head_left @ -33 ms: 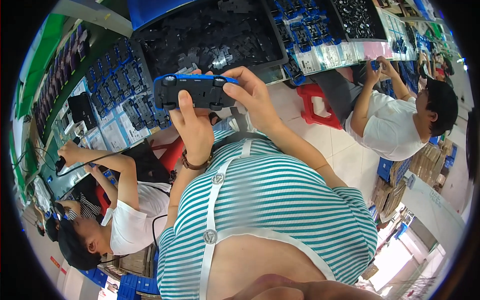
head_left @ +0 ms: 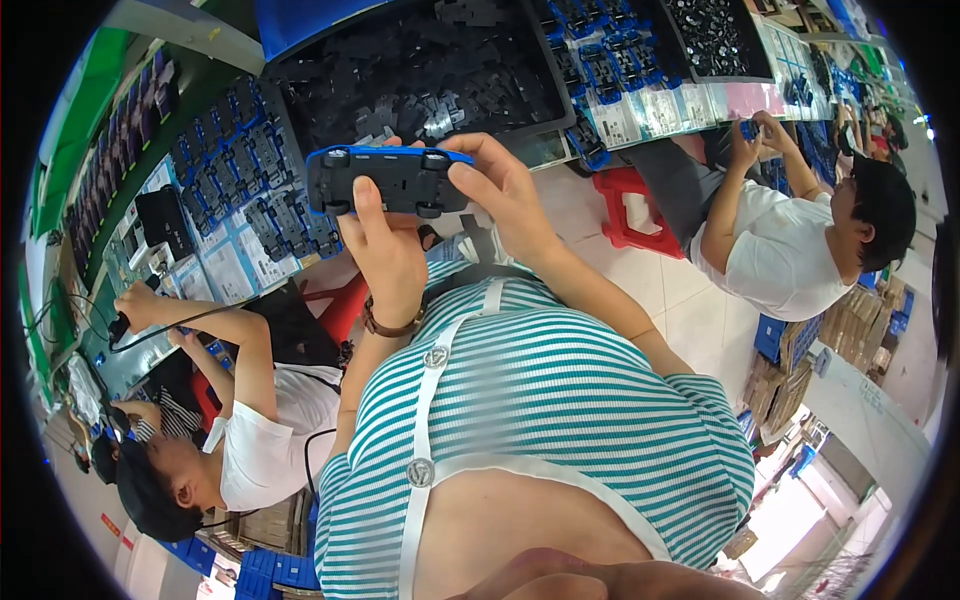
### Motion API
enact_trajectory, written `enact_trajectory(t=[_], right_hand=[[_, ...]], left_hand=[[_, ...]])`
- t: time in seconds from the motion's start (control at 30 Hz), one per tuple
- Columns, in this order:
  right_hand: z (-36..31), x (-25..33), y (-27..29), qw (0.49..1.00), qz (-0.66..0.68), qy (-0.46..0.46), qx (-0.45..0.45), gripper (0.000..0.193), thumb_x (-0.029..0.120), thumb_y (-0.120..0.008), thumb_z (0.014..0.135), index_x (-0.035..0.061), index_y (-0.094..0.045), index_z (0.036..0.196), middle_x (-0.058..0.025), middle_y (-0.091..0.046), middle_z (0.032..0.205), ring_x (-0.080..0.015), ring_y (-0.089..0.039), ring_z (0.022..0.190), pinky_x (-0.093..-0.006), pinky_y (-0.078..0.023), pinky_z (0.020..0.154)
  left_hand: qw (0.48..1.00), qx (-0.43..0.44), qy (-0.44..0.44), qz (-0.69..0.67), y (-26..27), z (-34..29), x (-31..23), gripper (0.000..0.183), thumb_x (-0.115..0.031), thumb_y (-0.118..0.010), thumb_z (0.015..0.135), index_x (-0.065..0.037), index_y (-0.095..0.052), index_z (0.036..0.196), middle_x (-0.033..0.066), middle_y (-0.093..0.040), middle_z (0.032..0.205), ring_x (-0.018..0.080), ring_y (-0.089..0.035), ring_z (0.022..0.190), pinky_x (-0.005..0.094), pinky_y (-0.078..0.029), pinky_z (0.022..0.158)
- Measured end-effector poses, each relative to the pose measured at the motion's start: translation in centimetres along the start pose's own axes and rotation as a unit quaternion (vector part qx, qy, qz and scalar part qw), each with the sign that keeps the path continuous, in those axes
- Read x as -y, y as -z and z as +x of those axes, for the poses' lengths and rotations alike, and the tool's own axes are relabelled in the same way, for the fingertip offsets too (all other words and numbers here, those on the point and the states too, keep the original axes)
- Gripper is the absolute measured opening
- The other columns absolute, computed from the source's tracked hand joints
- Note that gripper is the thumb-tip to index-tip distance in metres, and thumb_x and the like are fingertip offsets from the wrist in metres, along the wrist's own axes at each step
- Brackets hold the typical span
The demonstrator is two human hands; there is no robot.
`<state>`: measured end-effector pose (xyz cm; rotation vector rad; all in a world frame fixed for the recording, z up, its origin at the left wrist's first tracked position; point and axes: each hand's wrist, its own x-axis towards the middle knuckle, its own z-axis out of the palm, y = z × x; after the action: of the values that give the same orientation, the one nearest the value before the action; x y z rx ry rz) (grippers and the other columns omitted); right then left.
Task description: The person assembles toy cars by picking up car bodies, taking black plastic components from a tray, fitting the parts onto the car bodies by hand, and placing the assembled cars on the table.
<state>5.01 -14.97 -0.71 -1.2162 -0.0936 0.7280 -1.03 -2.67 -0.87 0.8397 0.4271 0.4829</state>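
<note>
A blue toy car (head_left: pixel 395 182) is held up in front of my chest with its black underside and wheels turned toward me. My left hand (head_left: pixel 385 255) grips it from below, its thumb lying on the black base near the left wheels. At the car's right end my right hand (head_left: pixel 505 195) is closed, with the thumb on the base edge and fingers behind. The car's upper side is hidden from view. Beyond it a large black tray (head_left: pixel 553 62) is filled with loose black plastic parts.
Rows of blue-and-black car pieces (head_left: pixel 235 150) lie on the bench at left, and more blue pieces (head_left: pixel 610 60) at right. Another tray (head_left: pixel 715 35) holds small shiny parts. Co-workers sit on both sides. A red stool (head_left: pixel 640 215) stands to my right.
The toy car has tilted slightly, and the silver wheel faces show less. Both hands keep the same hold.
</note>
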Motion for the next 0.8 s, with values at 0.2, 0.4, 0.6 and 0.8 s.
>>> enact_trajectory(t=[0.2, 0.4, 0.6, 0.8], right_hand=[[-0.6, -0.9, -0.3, 1.000, 0.023, 0.013, 0.005, 0.042, 0.012, -0.065, 0.089, 0.0015, -0.050, 0.127, -0.0072, -0.058, 0.115, -0.0131, -0.057, 0.104, -0.0279, -0.051, 0.085], [-1.5, -1.0, 0.1, 0.999, 0.029, 0.034, 0.011, 0.037, 0.015, -0.065, 0.090, 0.0014, -0.054, 0.122, -0.0051, -0.062, 0.106, -0.0093, -0.058, 0.099, -0.0267, -0.051, 0.081], [-1.6, -0.7, 0.3, 0.995, 0.096, 0.000, 0.008, 0.034, 0.022, -0.064, 0.092, 0.0027, -0.056, 0.120, -0.0044, -0.062, 0.104, -0.0080, -0.059, 0.094, -0.0225, -0.051, 0.073], [-1.8, -1.9, 0.3, 0.999, -0.019, 0.046, -0.009, 0.033, 0.020, -0.065, 0.092, 0.0027, -0.057, 0.118, -0.0036, -0.064, 0.101, -0.0072, -0.062, 0.085, -0.0198, -0.051, 0.061]], left_hand=[[1.000, -0.004, -0.013, -0.015, 0.7, 0.0, 0.8, 0.042, -0.031, -0.049, 0.100, 0.000, -0.042, 0.128, 0.0219, -0.055, 0.125, 0.0331, -0.059, 0.112, 0.0439, -0.051, 0.095], [0.998, 0.016, -0.056, 0.011, 0.4, -1.6, 1.1, 0.043, -0.029, -0.048, 0.100, -0.002, -0.038, 0.132, 0.0225, -0.053, 0.125, 0.0350, -0.058, 0.114, 0.0452, -0.052, 0.094], [0.999, 0.009, -0.031, -0.016, 0.6, -1.5, 1.1, 0.042, -0.029, -0.048, 0.100, 0.002, -0.041, 0.128, 0.0221, -0.052, 0.127, 0.0344, -0.058, 0.113, 0.0447, -0.052, 0.093], [1.000, 0.003, -0.011, 0.004, 1.1, -2.1, 1.1, 0.041, -0.029, -0.046, 0.101, 0.001, -0.040, 0.128, 0.0224, -0.053, 0.126, 0.0338, -0.059, 0.113, 0.0439, -0.053, 0.092]])
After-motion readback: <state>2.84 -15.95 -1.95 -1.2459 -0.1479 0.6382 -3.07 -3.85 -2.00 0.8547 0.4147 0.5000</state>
